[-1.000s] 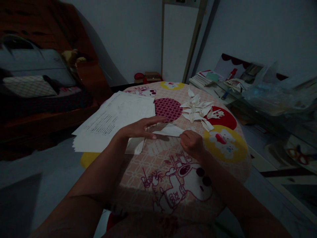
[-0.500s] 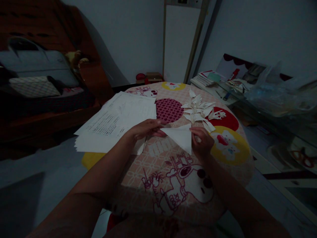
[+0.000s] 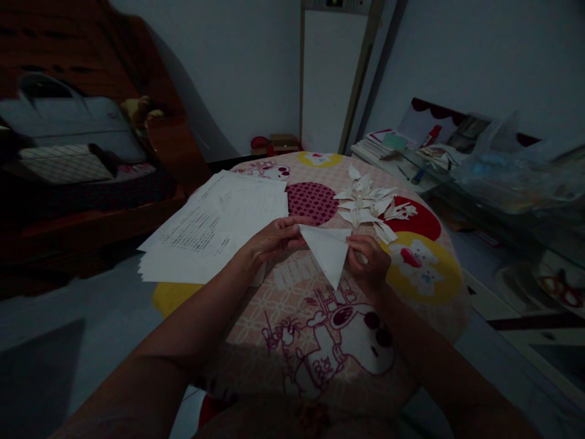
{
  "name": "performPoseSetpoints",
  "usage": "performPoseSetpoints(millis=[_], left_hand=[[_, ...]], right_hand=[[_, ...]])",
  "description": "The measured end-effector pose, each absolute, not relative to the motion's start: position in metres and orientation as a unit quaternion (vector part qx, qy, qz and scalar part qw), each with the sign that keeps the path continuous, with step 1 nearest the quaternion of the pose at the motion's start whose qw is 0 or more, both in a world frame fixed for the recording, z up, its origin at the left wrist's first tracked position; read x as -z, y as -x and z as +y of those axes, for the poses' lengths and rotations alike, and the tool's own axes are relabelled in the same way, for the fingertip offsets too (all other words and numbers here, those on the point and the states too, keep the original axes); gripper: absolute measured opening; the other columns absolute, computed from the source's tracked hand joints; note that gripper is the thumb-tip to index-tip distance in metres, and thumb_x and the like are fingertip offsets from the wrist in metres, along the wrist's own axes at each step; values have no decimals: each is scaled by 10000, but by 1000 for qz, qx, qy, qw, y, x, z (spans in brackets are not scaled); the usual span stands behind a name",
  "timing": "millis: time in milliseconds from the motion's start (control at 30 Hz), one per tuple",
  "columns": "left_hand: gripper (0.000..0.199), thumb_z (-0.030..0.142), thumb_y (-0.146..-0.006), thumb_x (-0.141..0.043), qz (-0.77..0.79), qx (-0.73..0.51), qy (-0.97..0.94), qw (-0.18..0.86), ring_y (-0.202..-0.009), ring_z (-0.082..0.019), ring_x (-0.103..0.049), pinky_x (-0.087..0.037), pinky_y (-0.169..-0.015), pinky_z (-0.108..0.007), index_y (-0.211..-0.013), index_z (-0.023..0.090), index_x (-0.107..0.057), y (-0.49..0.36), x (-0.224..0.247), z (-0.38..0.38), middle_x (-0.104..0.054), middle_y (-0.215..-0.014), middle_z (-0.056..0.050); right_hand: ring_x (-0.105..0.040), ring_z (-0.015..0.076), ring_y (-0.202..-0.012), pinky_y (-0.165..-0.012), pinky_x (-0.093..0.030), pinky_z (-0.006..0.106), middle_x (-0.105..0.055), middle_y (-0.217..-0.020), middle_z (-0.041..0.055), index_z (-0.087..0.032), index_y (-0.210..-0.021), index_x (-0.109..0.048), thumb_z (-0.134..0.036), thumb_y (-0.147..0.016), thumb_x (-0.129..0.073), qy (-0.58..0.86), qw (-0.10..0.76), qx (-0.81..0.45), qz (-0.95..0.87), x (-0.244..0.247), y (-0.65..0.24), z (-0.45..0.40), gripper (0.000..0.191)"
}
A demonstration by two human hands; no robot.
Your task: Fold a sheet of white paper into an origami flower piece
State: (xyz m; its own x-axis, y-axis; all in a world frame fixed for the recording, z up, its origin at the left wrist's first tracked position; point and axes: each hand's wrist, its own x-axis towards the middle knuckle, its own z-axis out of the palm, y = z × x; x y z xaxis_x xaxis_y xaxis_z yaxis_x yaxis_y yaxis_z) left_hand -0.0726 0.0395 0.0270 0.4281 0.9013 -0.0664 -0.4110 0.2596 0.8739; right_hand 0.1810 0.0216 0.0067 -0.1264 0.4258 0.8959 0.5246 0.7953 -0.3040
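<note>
one head cam, worn, looking forward and down at the patterned round tablecloth [image 3: 256, 347] from its near edge.

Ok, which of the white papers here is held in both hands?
The plain triangle, its upper corners in the left hand and the right hand; the printed sheets and petal-shaped pieces lie on the table, unheld.

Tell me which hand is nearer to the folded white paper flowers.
Right. The right hand is just below the paper flowers; the left hand is farther off, to their left, beside the printed sheets.
</note>
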Motion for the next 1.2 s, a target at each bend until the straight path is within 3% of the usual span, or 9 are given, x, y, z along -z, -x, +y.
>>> performPoseSetpoints(millis=[133, 367, 533, 667, 967, 1200], left_hand=[[538, 250, -669, -884, 291, -452, -411, 736, -803, -122, -694, -592, -761, -216, -1165, 150, -699, 71, -27, 40, -745, -980, -54], [576, 280, -631, -911, 281, -473, -408, 729, -704, -93, -655, -562, -670, -175, -1150, 129, -712, 69, -25, 40, -728, -851, -41], [636, 310, -600, -929, 287, -478, -404, 725, -757, -119, -672, -573, -709, -210, -1175, 145, -710, 66, -26, 40, -743, -939, -71], [657, 309, -548, -949, 307, -487, -398, 714, -721, -112, -664, -564, -683, -194, -1139, 142, -716, 65, -28, 39, -743, -896, -54], [764, 376, -572, -932, 309, -486, -438, 691, -846, -151, -684, -557, -781, -242, -1246, 144, -656, 65, -24, 40, -735, -1026, -91], [701, 344, -611, -902, 311, -490, -444, 683, -859, -160, -684, -555, -786, -262, -1236, 152, -651, 64, -27, 38, -736, -1013, -83]], right_hand=[[-714, 171, -838, -732, -596, 318, -724, -898, 26, -257, -901, -636, -56, -806, -584, 317, 571, 29, -757, -6, -180, 21, 228], [-711, 165, -794, -699, -598, 307, -719, -859, 34, -245, -870, -647, -74, -819, -558, 319, 555, 19, -768, -6, -177, 19, 199], [-712, 165, -789, -699, -596, 296, -724, -857, 39, -233, -871, -665, -66, -805, -563, 317, 540, 17, -779, -5, -176, 18, 206], [-707, 171, -792, -708, -593, 297, -723, -843, 45, -220, -852, -675, -45, -792, -550, 315, 534, 11, -784, -4, -175, 18, 224], [-697, 168, -780, -696, -582, 288, -717, -838, 39, -220, -830, -685, -56, -784, -543, 318, 525, -18, -789, -4, -175, 17, 222], [-701, 175, -784, -708, -589, 306, -719, -840, 44, -216, -832, -696, -57, -789, -556, 315, 526, -30, -789, -5, -174, 17, 216]])
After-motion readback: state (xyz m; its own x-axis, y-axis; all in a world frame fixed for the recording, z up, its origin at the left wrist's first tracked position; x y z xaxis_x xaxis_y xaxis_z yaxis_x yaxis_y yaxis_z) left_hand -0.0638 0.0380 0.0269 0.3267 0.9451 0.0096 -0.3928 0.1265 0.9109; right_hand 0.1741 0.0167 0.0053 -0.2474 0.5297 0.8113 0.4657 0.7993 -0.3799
